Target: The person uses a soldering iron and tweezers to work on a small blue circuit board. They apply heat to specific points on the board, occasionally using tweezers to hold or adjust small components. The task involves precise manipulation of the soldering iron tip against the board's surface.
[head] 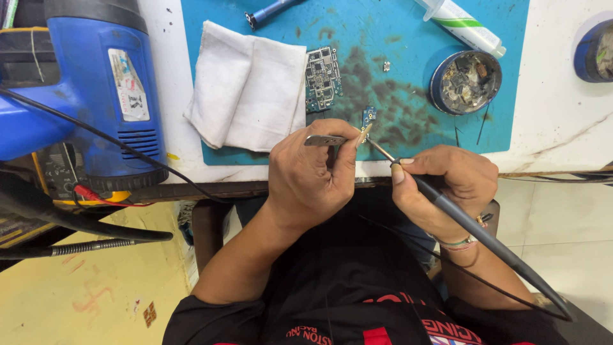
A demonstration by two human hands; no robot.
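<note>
Left grip [311, 172] clenched on tweezers [325, 140], right grip [447, 182] on soldering iron [472, 227]; white cloth [249, 86], circuit board [322, 78] beyond.

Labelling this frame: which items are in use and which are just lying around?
In use:
- left hand holding metal tweezers
- right hand holding soldering iron
- small blue board at the tips
- blue mat

Lying about:
- white cloth
- larger circuit board
- round tin of parts
- white tube
- blue heat gun
</note>
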